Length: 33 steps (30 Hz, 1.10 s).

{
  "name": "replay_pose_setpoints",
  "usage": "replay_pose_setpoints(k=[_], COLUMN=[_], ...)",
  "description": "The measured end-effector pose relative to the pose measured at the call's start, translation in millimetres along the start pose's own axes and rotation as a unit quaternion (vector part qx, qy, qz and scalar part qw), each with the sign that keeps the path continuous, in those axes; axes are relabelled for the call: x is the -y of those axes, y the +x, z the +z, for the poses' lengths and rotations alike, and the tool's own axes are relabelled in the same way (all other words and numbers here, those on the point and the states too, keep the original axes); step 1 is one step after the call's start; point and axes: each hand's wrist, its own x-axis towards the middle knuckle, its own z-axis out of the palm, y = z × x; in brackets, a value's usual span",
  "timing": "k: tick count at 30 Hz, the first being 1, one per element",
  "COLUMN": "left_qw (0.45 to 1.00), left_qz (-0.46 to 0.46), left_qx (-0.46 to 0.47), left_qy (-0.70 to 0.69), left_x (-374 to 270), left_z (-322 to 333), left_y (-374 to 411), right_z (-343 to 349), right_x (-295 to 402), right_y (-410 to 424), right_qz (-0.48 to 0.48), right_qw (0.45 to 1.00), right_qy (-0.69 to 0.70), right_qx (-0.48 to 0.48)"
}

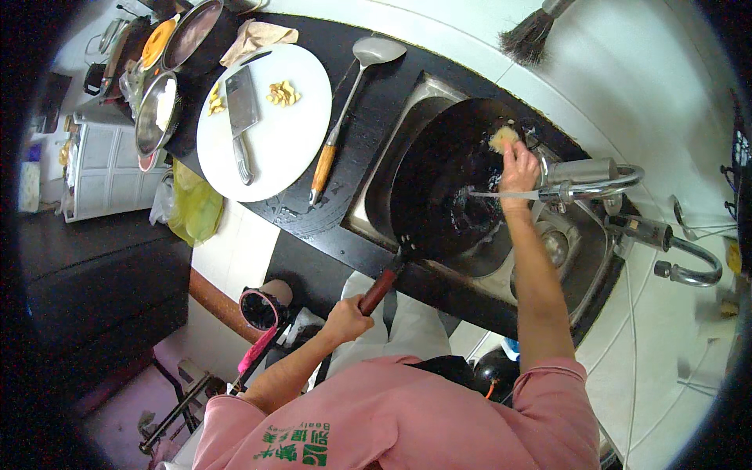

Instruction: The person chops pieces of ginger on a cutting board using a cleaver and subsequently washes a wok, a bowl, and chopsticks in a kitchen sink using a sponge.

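Note:
My left hand [348,320] is closed around the dark red handle [377,292] of a large black wok [435,170]. The wok rests tilted over the left basin of a steel double sink [376,205]. Between the fingers of my right hand [519,170] is a yellowish sponge [503,139], at the wok's far right inner wall. A stream of water [505,195] runs from the chrome faucet [564,192] into the wok, passing by my right wrist. Some water lies in the bottom of the wok.
Left of the sink lies a wok spatula [330,154]. A white cutting board [282,147] bears a cleaver [242,103] and chopped pale yellow pieces [284,93]. Metal bowls [157,111] stand farther left. A second faucet [687,247] rises at right, and a brush [531,38] hangs above.

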Motion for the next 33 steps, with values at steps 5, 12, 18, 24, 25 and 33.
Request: replay_pose_setpoints(k=[5, 12, 18, 24, 25, 33], left_qw=[0.996, 1.0, 0.994, 0.996, 0.998, 0.999], left_qz=[-0.001, -0.003, 0.017, 0.029, 0.014, -0.023], left_qx=[0.032, 0.018, -0.066, -0.054, -0.044, 0.044], left_qy=[-0.08, -0.007, 0.081, 0.066, 0.044, -0.005], left_x=[-5, -5, -11, 1, 1, -10], left_z=[-2, 4, 5, 10, 9, -9], left_y=[-2, 1, -5, 4, 2, 3], right_z=[38, 6, -55, -4, 9, 106], right_x=[50, 178, 193, 97, 75, 23], right_y=[-74, -70, -14, -98, -98, -48], right_qz=[0.126, 0.314, 0.317, 0.23, 0.387, 0.592], right_qw=[0.979, 0.848, 0.652, 0.791, 0.642, 0.685], right_qy=[0.161, 0.418, 0.686, 0.528, 0.613, 0.392], right_qx=[0.009, 0.09, 0.06, 0.209, 0.25, -0.165])
